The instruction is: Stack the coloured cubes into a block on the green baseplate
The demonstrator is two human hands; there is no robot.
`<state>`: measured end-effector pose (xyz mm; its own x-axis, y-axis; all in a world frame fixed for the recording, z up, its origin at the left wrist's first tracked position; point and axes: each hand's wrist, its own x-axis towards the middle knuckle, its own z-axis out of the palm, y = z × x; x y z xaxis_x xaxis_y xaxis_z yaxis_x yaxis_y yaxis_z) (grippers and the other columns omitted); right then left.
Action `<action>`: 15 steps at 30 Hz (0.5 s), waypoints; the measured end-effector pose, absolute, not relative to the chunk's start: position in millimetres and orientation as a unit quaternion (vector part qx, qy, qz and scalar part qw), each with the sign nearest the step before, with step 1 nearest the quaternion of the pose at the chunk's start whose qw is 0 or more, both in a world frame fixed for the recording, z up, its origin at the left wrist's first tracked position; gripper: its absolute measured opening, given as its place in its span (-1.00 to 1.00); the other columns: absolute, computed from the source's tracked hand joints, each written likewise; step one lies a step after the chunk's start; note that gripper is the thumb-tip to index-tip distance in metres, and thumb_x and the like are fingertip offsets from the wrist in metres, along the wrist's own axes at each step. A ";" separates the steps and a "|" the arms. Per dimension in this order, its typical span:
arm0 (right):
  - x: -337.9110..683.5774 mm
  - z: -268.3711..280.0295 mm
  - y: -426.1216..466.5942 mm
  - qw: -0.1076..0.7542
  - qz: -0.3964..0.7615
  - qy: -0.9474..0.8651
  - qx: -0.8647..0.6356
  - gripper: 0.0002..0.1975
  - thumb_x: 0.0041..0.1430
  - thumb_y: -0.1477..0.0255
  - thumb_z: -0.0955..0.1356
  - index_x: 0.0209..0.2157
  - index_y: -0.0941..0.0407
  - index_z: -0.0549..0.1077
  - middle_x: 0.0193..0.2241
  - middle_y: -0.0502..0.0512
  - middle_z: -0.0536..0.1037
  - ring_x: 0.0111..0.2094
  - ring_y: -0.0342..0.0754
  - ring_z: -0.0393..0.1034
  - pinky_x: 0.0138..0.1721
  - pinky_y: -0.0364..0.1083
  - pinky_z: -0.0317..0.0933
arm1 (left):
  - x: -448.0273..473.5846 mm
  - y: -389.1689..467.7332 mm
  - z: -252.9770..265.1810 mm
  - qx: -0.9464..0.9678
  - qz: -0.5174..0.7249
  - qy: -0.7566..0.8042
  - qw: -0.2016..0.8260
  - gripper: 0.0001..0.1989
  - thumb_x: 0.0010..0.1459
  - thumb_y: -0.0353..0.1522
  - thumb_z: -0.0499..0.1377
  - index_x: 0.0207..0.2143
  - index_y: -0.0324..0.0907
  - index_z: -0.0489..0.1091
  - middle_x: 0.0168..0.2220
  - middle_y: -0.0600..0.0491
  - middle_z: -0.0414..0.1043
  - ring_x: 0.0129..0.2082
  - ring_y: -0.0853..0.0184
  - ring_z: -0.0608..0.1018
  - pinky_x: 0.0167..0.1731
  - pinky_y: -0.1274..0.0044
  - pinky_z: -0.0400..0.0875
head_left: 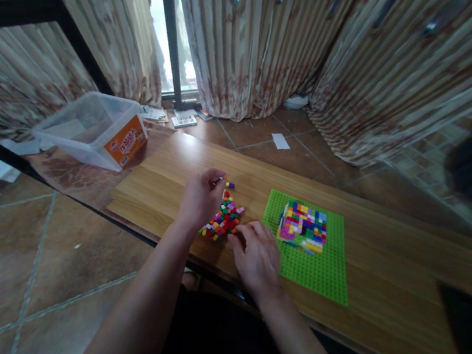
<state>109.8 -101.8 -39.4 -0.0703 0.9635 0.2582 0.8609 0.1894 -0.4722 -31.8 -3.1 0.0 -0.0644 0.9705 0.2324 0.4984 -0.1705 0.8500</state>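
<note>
A heap of small, many-coloured toy building bricks [226, 218] lies on the wooden table between my hands. Above the heap's left side, my left hand [202, 200] is closed in a pinch, and a speck of orange shows at its fingertips. My right hand [258, 257] rests at the heap's near right edge, thumb and forefinger closing around a small orange brick [234, 230]. To the right, a green baseplate [331, 280] carries a multicoloured block of bricks [305, 226] with a gap in its top. A few loose bricks [230, 185] sit beyond the heap.
The long wooden table [390, 271] runs from left to right, with a dark object [465, 335] on its right end. A clear plastic bin [92, 129] with an orange label stands past the left end. Curtains [256, 44] hang behind; a paper [280, 141] lies on the tiled floor.
</note>
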 end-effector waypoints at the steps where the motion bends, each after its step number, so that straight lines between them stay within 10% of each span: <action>1: 108.2 -40.0 -100.9 0.259 0.094 -0.728 -0.628 -0.86 0.28 0.35 0.35 -0.27 0.08 0.54 -0.27 0.15 0.51 -0.21 0.09 0.35 -0.19 0.03 0.24 | -32.1 -2.8 -0.3 0.628 0.438 0.584 0.271 -0.78 0.12 -0.41 0.15 -0.21 -0.24 0.54 -0.32 -0.01 0.60 -0.35 0.33 0.59 -0.33 0.56 0.43; 15: 130.4 -24.7 -108.1 0.386 0.220 -0.663 -0.602 -0.91 0.20 0.46 0.34 -0.39 0.07 0.47 -0.44 -0.01 0.51 -0.42 -0.08 0.38 -0.34 -0.09 0.24 | -25.9 -0.8 -8.8 0.640 0.438 0.562 0.286 -0.80 0.14 -0.42 0.16 -0.20 -0.20 0.54 -0.24 -0.03 0.63 -0.23 0.29 0.63 -0.19 0.51 0.50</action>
